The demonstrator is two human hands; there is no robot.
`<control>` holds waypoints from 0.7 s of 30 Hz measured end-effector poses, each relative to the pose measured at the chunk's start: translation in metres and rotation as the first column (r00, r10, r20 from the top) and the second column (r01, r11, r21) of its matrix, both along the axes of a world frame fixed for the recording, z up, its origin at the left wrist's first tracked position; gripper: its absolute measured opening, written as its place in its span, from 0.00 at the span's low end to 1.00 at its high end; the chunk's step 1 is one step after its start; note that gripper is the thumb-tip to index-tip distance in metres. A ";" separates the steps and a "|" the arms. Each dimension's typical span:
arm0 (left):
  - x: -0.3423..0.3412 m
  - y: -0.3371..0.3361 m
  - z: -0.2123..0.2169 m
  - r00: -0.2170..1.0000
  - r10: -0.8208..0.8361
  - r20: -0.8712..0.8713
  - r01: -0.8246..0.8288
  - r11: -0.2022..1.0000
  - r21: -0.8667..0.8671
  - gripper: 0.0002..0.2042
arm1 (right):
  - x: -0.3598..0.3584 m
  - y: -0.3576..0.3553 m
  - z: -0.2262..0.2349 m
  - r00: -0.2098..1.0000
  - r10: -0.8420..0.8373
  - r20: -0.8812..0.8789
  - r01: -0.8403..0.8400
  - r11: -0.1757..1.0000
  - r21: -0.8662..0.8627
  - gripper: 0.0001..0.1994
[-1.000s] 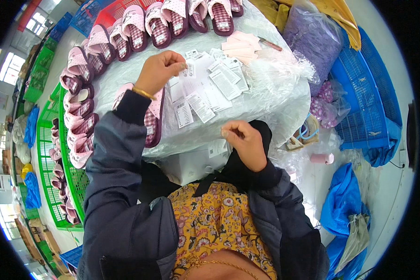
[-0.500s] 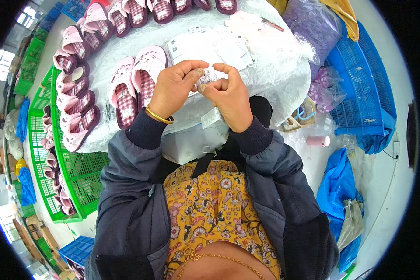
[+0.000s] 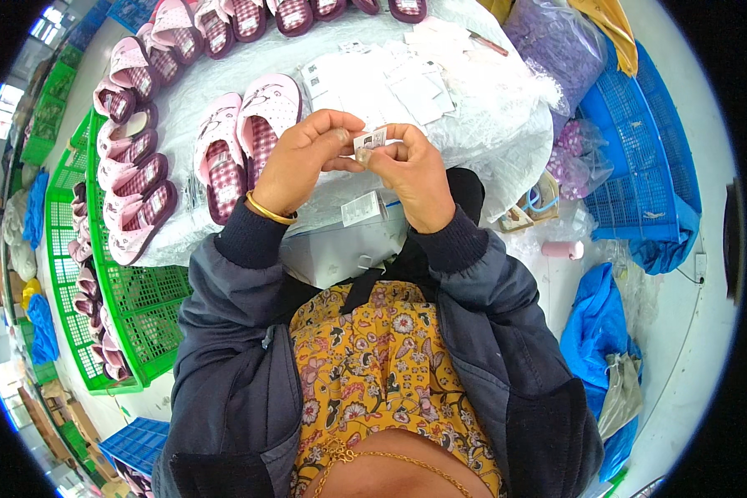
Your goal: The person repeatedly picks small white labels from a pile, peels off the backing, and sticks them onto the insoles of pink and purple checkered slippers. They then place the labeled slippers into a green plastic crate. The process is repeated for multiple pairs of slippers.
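Observation:
Between the thumb and index finger of my right hand [image 3: 413,173] is a small white printed label [image 3: 370,139]. My left hand [image 3: 303,162] has its fingers curled together at the label's left edge; whether they pinch something is hidden. Below the hands, a white printed card [image 3: 362,209] shows at the table's near edge, and I cannot tell what supports it. Left of my left hand, a pair of pink slippers with checked insoles, the left slipper [image 3: 222,158] and the right slipper [image 3: 267,112], lies on the table. White label sheets [image 3: 419,91] are spread beyond my hands.
More pink slippers [image 3: 145,207] line the plastic-covered table's [image 3: 506,141] left and far edges. Green crates [image 3: 145,311] stand at left, blue crates [image 3: 635,158] at right. A bag of purple material [image 3: 552,54], a pink spool [image 3: 563,250] and a blue sack [image 3: 593,332] are also at right.
The label has turned so more of its face shows, and it sits in my right fingers. My left fingers have drawn slightly left. The card below has shifted left and turned.

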State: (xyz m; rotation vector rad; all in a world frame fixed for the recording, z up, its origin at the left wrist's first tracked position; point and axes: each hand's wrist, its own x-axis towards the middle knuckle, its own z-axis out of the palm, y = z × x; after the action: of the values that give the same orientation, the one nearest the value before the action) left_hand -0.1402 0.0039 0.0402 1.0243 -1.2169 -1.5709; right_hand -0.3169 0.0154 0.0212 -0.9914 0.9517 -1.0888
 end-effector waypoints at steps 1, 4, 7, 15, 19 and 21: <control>0.003 0.000 -0.001 1.000 -0.008 -0.016 0.009 1.000 0.029 0.10 | -0.001 0.000 -0.001 1.000 0.012 -0.025 -0.011 1.000 0.010 0.16; 0.015 0.002 -0.004 0.989 -0.117 0.095 0.116 0.993 0.020 0.11 | -0.001 0.004 -0.006 0.998 0.040 -0.045 -0.039 0.999 0.010 0.14; 0.021 0.003 -0.008 0.952 -0.215 0.217 0.221 0.975 -0.005 0.08 | -0.004 0.010 -0.009 0.996 0.085 -0.017 -0.085 0.996 0.041 0.13; 0.040 0.036 -0.016 0.751 0.150 0.643 0.241 0.844 -0.479 0.04 | -0.014 0.038 -0.004 0.851 0.140 -0.507 -0.181 0.983 -0.032 0.21; 0.041 0.052 -0.011 0.796 0.161 0.583 0.200 0.840 -0.505 0.04 | 0.005 0.043 -0.002 0.936 0.190 -0.296 -0.210 0.977 -0.036 0.12; 0.047 0.055 -0.016 0.819 0.146 0.555 0.197 0.837 -0.510 0.03 | 0.023 0.045 0.007 0.940 0.275 -0.202 -0.265 0.961 0.075 0.06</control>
State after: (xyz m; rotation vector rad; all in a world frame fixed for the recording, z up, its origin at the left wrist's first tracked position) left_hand -0.0934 0.0588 0.0242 1.1168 -1.9670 -0.8193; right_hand -0.2939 0.0602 0.0284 -1.1772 0.9722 -0.7383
